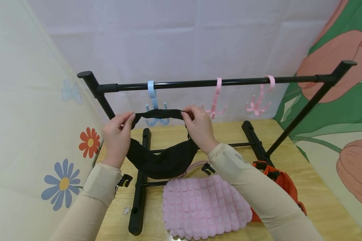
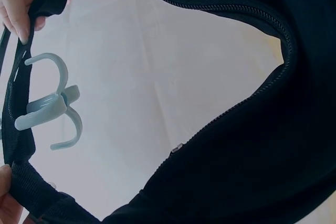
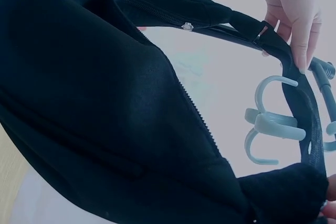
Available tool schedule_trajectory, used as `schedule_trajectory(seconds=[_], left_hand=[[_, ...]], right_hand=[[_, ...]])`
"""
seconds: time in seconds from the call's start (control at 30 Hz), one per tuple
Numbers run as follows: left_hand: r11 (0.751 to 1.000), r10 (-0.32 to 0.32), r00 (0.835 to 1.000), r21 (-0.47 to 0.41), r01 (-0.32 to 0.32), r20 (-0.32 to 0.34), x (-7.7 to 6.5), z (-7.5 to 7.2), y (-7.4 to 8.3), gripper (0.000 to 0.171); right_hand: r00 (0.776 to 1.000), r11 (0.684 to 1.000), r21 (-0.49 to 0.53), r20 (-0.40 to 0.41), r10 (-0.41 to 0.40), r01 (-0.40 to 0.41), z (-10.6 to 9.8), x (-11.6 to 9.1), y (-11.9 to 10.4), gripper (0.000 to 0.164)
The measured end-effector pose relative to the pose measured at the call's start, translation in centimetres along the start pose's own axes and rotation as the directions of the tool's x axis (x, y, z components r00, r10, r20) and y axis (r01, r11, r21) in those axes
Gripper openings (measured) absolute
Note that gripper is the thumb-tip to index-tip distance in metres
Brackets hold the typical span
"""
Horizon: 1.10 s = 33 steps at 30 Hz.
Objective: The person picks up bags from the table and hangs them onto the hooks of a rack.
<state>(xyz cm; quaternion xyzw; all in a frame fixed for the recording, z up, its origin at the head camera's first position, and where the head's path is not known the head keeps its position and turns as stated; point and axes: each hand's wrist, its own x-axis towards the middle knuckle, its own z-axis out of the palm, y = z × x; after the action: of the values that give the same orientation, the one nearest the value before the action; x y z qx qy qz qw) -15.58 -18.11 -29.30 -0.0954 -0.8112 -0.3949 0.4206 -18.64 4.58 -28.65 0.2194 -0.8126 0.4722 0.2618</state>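
A black zippered bag (image 1: 164, 162) hangs from its strap (image 1: 161, 114) in front of the rack. My left hand (image 1: 116, 137) pinches the strap at its left end between thumb and fingers. At the right end my right hand (image 1: 200, 129) pinches it the same way, so the strap is stretched between them. Right behind the strap hangs a light blue multi-prong hook (image 1: 152, 90). In both wrist views prongs of the blue hook (image 2: 50, 109) overlap the strap. The zipper (image 3: 184, 85) runs along the edge of the bag, which sags below the hands.
A black rack bar (image 1: 184, 84) crosses above the table, with a pink hook (image 1: 214, 100) and another pink hook (image 1: 257, 104) to the right. A pink quilted bag (image 1: 202, 207) lies in front on the wooden table, beside a red-orange bag (image 1: 285, 189) partly behind the right sleeve.
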Motion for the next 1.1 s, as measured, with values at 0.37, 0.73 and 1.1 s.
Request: schedule_trajectory(seconds=[0.37,0.73,1.1], left_hand=[[0.999,-0.044,0.998,0.002,0.044,0.048,-0.3,0.2,0.0,0.017],[0.993,-0.112,0.990,-0.015,0.114,0.082,-0.8,0.3,0.1,0.017],[0.970,-0.241,0.961,-0.012,0.245,0.134,-1.7,0.3,0.5,0.021]], right_hand=[[1.000,1.000,0.000,0.009,0.011,-0.011,0.2,0.3,0.6,0.010],[0.998,0.999,-0.018,0.043,0.042,-0.041,0.4,0.9,0.8,0.014],[0.989,0.993,-0.040,0.090,0.115,-0.112,0.4,1.8,0.7,0.016]])
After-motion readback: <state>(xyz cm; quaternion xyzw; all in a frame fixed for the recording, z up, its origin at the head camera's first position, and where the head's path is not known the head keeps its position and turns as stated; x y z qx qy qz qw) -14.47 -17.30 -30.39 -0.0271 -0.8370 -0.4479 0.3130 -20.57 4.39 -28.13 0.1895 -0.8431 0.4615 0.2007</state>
